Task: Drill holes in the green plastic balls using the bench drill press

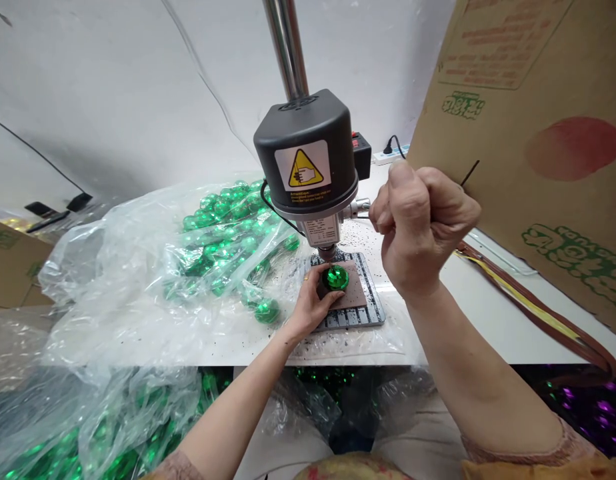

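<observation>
A small bench drill press [303,150] stands in the middle, its black motor head bearing a yellow warning label. Under its chuck [327,252] sits a shiny green faceted ball [337,277]. My left hand [315,300] holds this ball from the left, thumb at its near side and fingers at its far side. The ball is on a brownish square pad [357,287] over the grey slotted base plate [373,310]. My right hand [423,217] is closed in a fist at the feed lever [359,208], to the right of the motor head; most of the lever is hidden by the fingers.
Many green balls [223,220] lie in a clear plastic bag [103,267] on the left of the white table. Dark shavings surround the base. A large cardboard box [528,133] rises on the right, near a brown and yellow strap [538,307]. A power strip [391,155] is behind.
</observation>
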The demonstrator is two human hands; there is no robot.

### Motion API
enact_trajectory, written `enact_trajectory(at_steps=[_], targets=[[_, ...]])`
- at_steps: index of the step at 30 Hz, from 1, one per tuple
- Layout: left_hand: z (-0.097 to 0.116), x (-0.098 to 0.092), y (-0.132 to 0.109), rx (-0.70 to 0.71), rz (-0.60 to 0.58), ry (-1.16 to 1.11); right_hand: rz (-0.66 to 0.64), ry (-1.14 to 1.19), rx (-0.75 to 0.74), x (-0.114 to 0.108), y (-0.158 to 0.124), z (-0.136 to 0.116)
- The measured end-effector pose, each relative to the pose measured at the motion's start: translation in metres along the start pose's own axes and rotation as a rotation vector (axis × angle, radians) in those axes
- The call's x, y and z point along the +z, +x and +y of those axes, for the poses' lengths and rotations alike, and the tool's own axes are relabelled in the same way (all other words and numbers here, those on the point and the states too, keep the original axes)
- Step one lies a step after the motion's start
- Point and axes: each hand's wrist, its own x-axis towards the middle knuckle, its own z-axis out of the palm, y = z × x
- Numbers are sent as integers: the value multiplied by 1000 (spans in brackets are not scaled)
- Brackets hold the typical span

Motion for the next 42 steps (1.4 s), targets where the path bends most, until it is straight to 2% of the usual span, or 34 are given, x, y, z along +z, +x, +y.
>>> enact_trajectory(at_steps=[4,7,11,16,28,33,42], targets=[[4,-2,-1,-24,0,-13,-13,35,49,6,13,-4],[6,-4,-2,-27,-34,-21,-52,-26,74,8,22,-5],[6,-5,-2,-49,-51,-82,-52,-14,82,8,24,-4],[6,-8,0,-50,-82,-95,-22,80,62,8,19,-2],[2,-8,-1,-9,-94,-102,49,-44,-67,0,-6,6],[0,-8,-1,-6,-87,-86,57,22,-94,0,-10,7],[0,-7,-1,13,-74,-70,105,-3,-154,-4,-16,16]])
